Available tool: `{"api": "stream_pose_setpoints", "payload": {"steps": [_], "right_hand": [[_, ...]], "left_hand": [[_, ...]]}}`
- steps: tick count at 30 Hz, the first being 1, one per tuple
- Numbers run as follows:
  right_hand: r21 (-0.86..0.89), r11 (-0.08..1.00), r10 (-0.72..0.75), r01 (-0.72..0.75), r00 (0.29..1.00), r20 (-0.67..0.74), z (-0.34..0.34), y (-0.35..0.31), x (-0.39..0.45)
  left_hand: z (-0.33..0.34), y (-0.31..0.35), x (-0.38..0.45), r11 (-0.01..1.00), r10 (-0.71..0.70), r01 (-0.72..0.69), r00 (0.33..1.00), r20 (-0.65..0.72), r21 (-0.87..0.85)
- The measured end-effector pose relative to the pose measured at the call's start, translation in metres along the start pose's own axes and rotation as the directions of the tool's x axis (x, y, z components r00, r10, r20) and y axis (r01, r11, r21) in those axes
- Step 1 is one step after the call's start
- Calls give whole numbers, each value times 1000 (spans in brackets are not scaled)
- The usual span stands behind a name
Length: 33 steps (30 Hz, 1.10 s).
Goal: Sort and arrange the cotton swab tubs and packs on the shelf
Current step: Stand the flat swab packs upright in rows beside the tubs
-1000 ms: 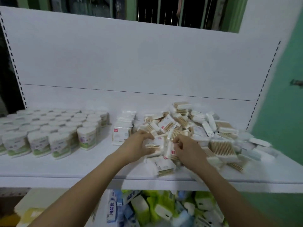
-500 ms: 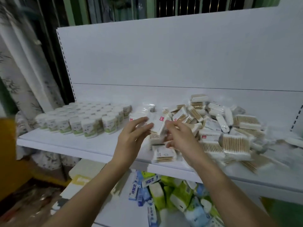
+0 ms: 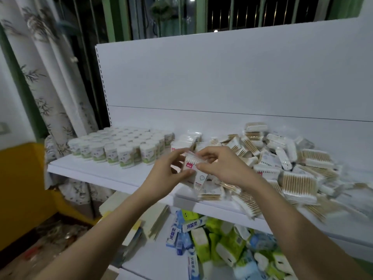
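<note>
Both hands meet above the front edge of the white shelf [image 3: 96, 174]: the left hand [image 3: 167, 176] and right hand [image 3: 220, 166] pinch one cotton swab pack [image 3: 190, 163] (red label showing) between curled fingertips. Right of it sprawls the loose pile of packs [image 3: 292, 170]; left, farther back, stand the tubs [image 3: 121, 148] in rows.

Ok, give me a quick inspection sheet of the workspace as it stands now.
Surface: white shelf, front strip bare.
Job's things: tubs upright in rows at left; loose packs heaped at right; one pack held above the shelf.
Clutter: boxes and green packets on the lower shelf.
Hands: left hand and right hand both pinch the held pack.
Cables: nothing seen.
Surroundings: curtain at left, barred window behind.
</note>
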State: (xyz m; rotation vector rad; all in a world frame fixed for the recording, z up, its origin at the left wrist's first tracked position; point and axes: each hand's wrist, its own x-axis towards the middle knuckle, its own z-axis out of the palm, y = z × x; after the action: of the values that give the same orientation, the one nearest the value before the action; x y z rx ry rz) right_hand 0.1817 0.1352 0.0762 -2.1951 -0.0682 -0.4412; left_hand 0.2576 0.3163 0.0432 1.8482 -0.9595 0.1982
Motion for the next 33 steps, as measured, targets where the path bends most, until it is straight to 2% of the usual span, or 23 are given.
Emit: {"api": "stream_pose_setpoints", "payload": {"steps": [2,7,11,16,21,26,29,33], "right_hand": [[-33,999,-18,19,1000,17,7,0,5],[50,999,1,-3,1000,31,32,12,16],[92,994,72,-62,992,-108,36,23,31],[-90,980,138,-178,932,-335,33,45,54],[-309,907,131,-285,890,-437,50,72,65],[-478,843,6,-246,893,-449,60,81,69],[-501,808,66,-311,892,-447,61,81,69],[-528,774,105,-350,893,-437,61,79,74]], "left_hand": [[-4,-5,-3,999,-47,48,998,33,-26],[-10,-33,-9,987,-143,140,989,-27,-80],[-21,-63,5,966,-228,217,972,-61,-143],[-26,-103,36,914,-349,326,935,-62,-241],[-18,-132,66,892,-344,316,939,-32,-324],[-4,-148,89,834,-356,323,934,10,-447],[0,-153,96,828,-339,290,940,-18,-479],[0,-156,98,885,-248,230,969,6,-404]]}}
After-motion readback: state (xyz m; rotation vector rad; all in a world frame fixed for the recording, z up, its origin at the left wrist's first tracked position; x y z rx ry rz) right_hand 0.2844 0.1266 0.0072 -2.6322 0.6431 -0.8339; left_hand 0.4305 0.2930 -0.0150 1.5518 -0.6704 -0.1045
